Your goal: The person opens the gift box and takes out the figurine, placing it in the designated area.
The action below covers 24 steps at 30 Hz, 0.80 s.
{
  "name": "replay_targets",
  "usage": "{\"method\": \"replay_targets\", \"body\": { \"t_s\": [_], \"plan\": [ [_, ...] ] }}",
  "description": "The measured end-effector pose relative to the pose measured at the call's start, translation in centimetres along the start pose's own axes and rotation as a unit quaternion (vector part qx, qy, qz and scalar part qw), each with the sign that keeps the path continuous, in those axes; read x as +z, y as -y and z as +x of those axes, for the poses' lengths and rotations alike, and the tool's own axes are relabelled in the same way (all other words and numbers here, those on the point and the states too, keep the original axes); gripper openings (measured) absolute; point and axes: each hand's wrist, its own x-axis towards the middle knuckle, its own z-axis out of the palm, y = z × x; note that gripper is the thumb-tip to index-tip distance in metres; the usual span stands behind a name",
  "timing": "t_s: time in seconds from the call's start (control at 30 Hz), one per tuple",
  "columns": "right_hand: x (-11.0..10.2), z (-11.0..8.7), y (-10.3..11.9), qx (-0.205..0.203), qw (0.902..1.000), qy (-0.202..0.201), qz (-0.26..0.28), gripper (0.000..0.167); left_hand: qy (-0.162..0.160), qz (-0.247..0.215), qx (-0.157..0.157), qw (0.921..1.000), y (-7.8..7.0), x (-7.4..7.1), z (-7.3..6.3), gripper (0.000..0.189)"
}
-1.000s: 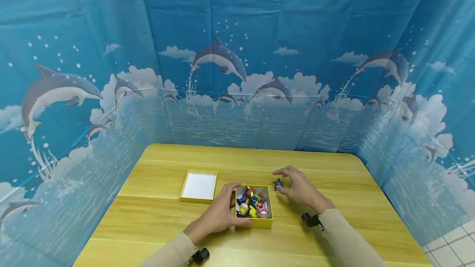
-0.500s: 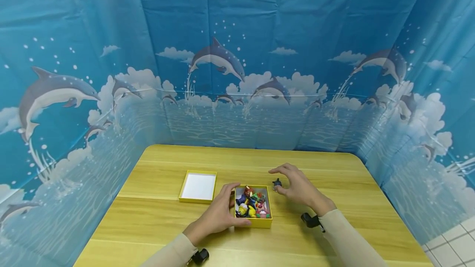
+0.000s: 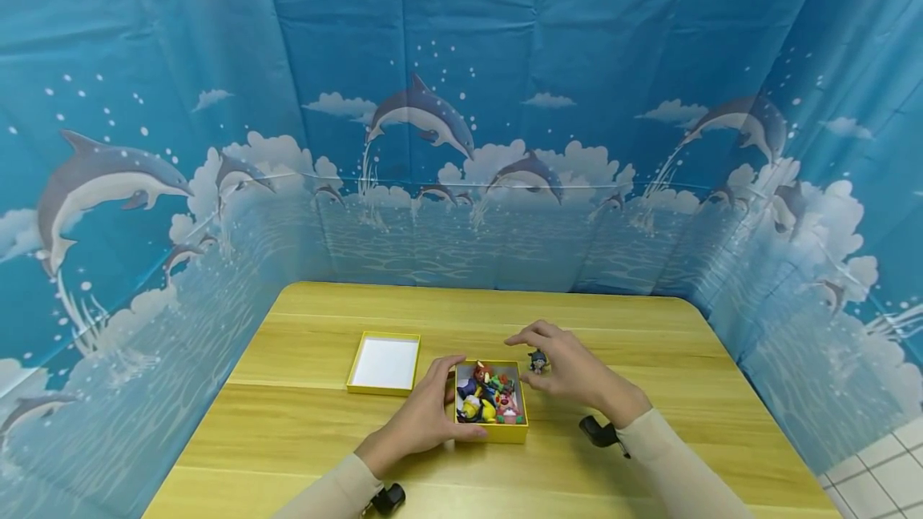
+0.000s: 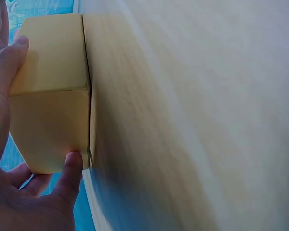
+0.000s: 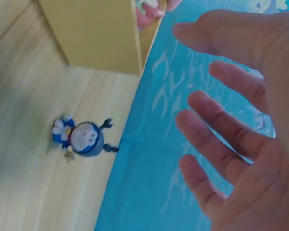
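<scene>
At the bottom of the head view, two beige sleeves [image 3: 328, 491] reach in, a small black camera [image 3: 389, 497] at each wrist. The left hand [image 3: 421, 415], lower middle of the frame, holds the yellow box [image 3: 497, 433], thumb along the near wall and fingers round the left side to the far corner; this grip probably steadies it while leaving the top open. Inside, toy figures [image 3: 490, 403] lie jumbled on top of one another, seemingly dropped in loosely.

Right of the box, the right hand [image 3: 573, 367] hovers with its fingers spread and slightly bent, holding nothing. The blue figurine [image 5: 86, 138] stands upright on the bench [image 3: 288, 423], just beside the box; in the right wrist view, a gap separates it from the fingers. Farther up and left of centre, the lid [image 3: 384, 362] lies with its white inside facing up, presumably set aside for access.

The box looks like stiff card, square and smooth, with crisp edges. The figurine is rounded, probably glossy plastic, with a whiskered white face and two dark prongs on its head. The bench has pale yellow wood grain; behind it hangs a creased, shiny dolphin-print curtain [image 3: 461, 239].
</scene>
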Motion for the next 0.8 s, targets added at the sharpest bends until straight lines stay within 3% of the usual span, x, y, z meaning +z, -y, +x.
{"method": "replay_targets", "body": {
  "t_s": [0.43, 0.8],
  "plan": [
    [0.2, 0.5, 2.1, -0.047, 0.997, 0.058, 0.02, 0.057, -0.001, -0.004, 0.003, 1.0, 0.1, 0.0, 0.0, 0.127],
    [0.4, 1.0, 3.0, -0.039, 0.9932, 0.102, 0.04, 0.051, -0.001, 0.004, 0.004, 1.0, 0.0, 0.0, 0.0, 0.128]
  ]
}}
